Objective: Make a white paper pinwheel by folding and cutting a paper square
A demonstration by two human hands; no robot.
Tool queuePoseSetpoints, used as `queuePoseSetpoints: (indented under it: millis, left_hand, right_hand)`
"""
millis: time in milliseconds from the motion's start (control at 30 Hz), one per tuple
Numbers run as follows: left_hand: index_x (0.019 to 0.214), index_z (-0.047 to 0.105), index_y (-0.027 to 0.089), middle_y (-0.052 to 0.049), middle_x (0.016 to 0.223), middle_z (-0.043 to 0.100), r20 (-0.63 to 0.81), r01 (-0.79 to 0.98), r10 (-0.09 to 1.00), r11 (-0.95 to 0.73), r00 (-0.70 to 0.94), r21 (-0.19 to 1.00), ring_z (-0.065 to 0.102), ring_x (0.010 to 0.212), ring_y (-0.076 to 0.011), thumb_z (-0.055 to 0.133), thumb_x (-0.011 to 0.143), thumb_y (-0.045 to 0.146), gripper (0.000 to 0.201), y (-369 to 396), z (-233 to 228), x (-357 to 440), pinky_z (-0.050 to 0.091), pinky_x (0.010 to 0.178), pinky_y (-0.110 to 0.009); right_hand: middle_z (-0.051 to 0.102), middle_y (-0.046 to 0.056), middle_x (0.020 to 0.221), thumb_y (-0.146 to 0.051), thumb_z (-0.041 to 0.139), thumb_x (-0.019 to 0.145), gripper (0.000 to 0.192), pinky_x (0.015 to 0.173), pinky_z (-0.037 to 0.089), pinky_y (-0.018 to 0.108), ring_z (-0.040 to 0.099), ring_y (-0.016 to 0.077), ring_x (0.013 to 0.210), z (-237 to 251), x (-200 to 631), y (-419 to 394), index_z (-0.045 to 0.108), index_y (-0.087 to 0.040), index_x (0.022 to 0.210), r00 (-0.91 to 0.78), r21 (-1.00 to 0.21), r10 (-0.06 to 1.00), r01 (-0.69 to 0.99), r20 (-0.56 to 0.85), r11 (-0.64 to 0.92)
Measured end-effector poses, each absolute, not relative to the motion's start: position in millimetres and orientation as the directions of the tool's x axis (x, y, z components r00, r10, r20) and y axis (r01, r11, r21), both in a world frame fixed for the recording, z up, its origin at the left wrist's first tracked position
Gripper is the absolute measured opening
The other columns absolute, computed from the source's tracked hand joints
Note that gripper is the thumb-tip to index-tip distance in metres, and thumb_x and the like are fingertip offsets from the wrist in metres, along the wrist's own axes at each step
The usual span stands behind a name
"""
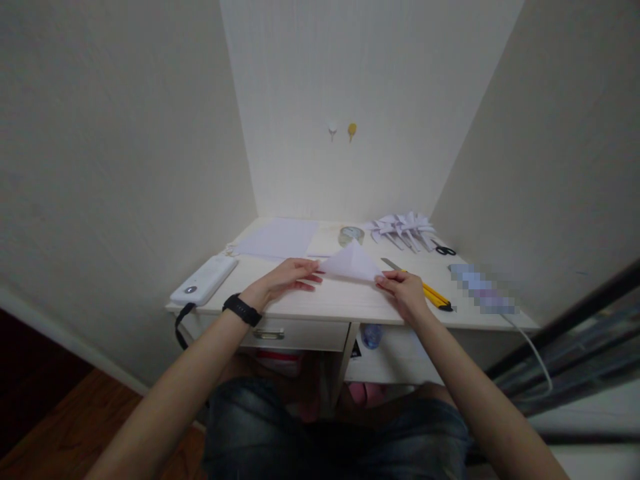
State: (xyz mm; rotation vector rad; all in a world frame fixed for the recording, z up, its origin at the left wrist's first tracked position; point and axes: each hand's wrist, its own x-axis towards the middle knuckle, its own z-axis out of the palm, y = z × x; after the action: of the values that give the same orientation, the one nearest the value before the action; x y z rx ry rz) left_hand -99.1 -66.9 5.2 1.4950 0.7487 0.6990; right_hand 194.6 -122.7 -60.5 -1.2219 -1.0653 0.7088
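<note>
A folded triangle of white paper (pixel 351 263) lies near the front edge of the white desk (pixel 345 303), its peak pointing toward the back wall. The left hand (pixel 285 279) pinches the triangle's left corner between thumb and fingertips, and the right hand (pixel 404 291) grips its right corner the same way, so both hands are closed lightly on the paper and hold nothing else. The sheet looks thin, light and limp; it would likely buckle or crease under any hard squeeze, so the corners and the folded edge seem the sound places to hold it, with flat fingertips rather than a fist. Just right of the triangle a yellow utility knife (pixel 434 296) lies touching or nearly touching the right hand. Behind the triangle sits a roll of clear tape (pixel 351 235), with a stack of plain white sheets (pixel 280 239) to the left of that. Farther behind and to the right of the triangle is a cluster of folded paper pieces (pixel 403 228) and black-handled scissors (pixel 445 251). A white power bank (pixel 204 280) lies well to the triangle's left, at the desk's edge.
</note>
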Motion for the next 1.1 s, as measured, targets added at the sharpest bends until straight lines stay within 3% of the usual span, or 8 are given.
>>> queuePoseSetpoints:
  millis: [167, 267, 467, 600, 767, 867, 967, 1100]
  left_hand:
    - [0.075, 0.071, 0.010, -0.007, 0.071, 0.070, 0.044, 0.200, 0.917, -0.133, 0.398, 0.971, 0.058, 0.061, -0.0097, 0.081, 0.072, 0.038, 0.029, -68.7, -2.5, -87.3, 0.042, 0.053, -0.020]
    - [0.070, 0.065, 0.010, -0.006, 0.063, 0.067, 0.015, 0.176, 0.952, -0.072, 0.307, 0.982, 0.053, 0.051, -0.0072, 0.079, 0.075, 0.030, 0.024, -69.4, -9.7, -79.4, 0.037, 0.049, -0.019]
    - [0.070, 0.061, 0.011, -0.004, 0.055, 0.064, -0.056, 0.232, 0.969, -0.001, 0.241, 0.973, 0.052, 0.045, -0.0075, 0.080, 0.072, 0.024, 0.024, -67.7, -14.6, -75.2, 0.031, 0.043, -0.019]
    - [0.067, 0.059, 0.012, -0.003, 0.053, 0.062, -0.068, 0.253, 0.961, -0.002, 0.269, 0.967, 0.054, 0.047, -0.0090, 0.083, 0.068, 0.025, 0.027, -67.6, -11.8, -75.0, 0.031, 0.043, -0.019]
    - [0.071, 0.060, 0.014, -0.004, 0.057, 0.064, -0.024, 0.386, 0.949, -0.105, 0.315, 0.917, 0.056, 0.050, -0.0122, 0.075, 0.074, 0.031, 0.023, -66.6, -9.9, -80.6, 0.037, 0.047, -0.022]
    - [0.087, 0.067, 0.016, -0.011, 0.083, 0.073, 0.244, 0.658, 0.939, -0.344, 0.242, 0.670, 0.067, 0.078, -0.0221, 0.068, 0.079, 0.035, 0.021, -71.2, -11.7, -80.8, 0.051, 0.069, -0.032]
    - [0.120, 0.064, 0.013, -0.016, 0.127, 0.065, 0.514, 0.735, 0.744, -0.616, 0.426, 0.283, 0.057, 0.122, -0.0274, 0.049, 0.092, 0.032, 0.036, -86.6, -18.4, -72.8, 0.042, 0.104, -0.041]
    - [0.141, 0.049, 0.012, -0.014, 0.153, 0.043, 0.347, 0.600, 0.589, -0.795, 0.730, 0.088, 0.030, 0.146, -0.0296, 0.034, 0.100, 0.037, 0.050, -111.4, -33.0, -57.8, 0.023, 0.118, -0.049]
  right_hand:
    - [0.072, 0.007, 0.072, -0.040, 0.086, 0.051, 0.037, 0.069, 0.060, 0.044, 0.070, 0.0251, 0.066, -58.7, 196.3, -124.3, 0.070, -0.017, 0.075, 0.333, -0.977, 0.921, 0.003, 0.200, 0.211]
    - [0.073, 0.009, 0.084, -0.038, 0.080, 0.059, 0.040, 0.068, 0.060, 0.044, 0.070, 0.0239, 0.069, -55.7, 198.0, -128.7, 0.070, -0.016, 0.091, 0.325, -0.951, 0.903, 0.221, 0.281, 0.216]
    - [0.068, 0.014, 0.123, -0.030, 0.054, 0.089, 0.030, 0.102, 0.049, 0.050, 0.063, 0.0288, 0.115, -49.7, 182.2, -147.0, 0.072, -0.018, 0.110, -0.014, -0.390, 0.709, 0.827, 0.705, 0.405]
    - [0.052, 0.013, 0.146, -0.036, 0.047, 0.097, 0.045, 0.115, 0.036, 0.052, 0.040, 0.0295, 0.142, -47.2, 159.0, -155.6, 0.058, -0.017, 0.136, -0.391, -0.148, 0.748, 0.829, 0.536, 0.539]
    - [0.040, 0.014, 0.154, -0.048, 0.038, 0.100, 0.059, 0.118, 0.028, 0.056, 0.031, 0.0329, 0.146, -50.6, 148.4, -155.3, 0.044, -0.015, 0.148, -0.450, -0.079, 0.821, 0.860, 0.353, 0.505]
    - [0.039, 0.011, 0.155, -0.050, 0.034, 0.101, 0.059, 0.118, 0.027, 0.056, 0.031, 0.0315, 0.146, -52.9, 150.4, -154.0, 0.040, -0.019, 0.150, -0.465, -0.084, 0.823, 0.853, 0.326, 0.515]
    - [0.041, 0.011, 0.154, -0.051, 0.030, 0.101, 0.059, 0.118, 0.028, 0.056, 0.032, 0.0317, 0.145, -53.6, 151.5, -153.1, 0.041, -0.019, 0.150, -0.474, -0.086, 0.830, 0.852, 0.293, 0.517]
    - [0.038, 0.013, 0.155, -0.054, 0.027, 0.101, 0.064, 0.119, 0.026, 0.054, 0.030, 0.0317, 0.146, -54.4, 150.0, -152.2, 0.037, -0.015, 0.152, -0.473, -0.083, 0.838, 0.856, 0.273, 0.510]
